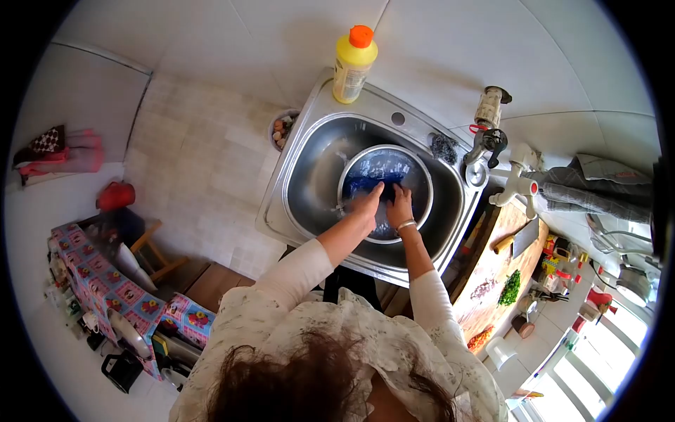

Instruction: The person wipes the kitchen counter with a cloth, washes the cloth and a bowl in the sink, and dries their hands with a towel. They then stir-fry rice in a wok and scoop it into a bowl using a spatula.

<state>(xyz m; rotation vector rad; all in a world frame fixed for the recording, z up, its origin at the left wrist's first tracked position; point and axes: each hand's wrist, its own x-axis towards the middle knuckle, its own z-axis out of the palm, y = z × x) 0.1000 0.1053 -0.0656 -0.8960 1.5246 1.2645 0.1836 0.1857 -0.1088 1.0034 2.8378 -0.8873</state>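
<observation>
Inside the steel sink sits a round metal basin holding water. A dark blue cloth lies in the water. My left hand reaches into the basin at the cloth's lower edge, its fingers pressed together on the blue material. Beside it, my right hand, with a bracelet at the wrist, has its fingers bent down on the cloth's right part. The fingertips of both hands are partly hidden by the cloth and water.
A yellow bottle with an orange cap stands on the sink's back corner. Taps and a scouring pad are at the right. A cutting board bears a cleaver and chopped greens.
</observation>
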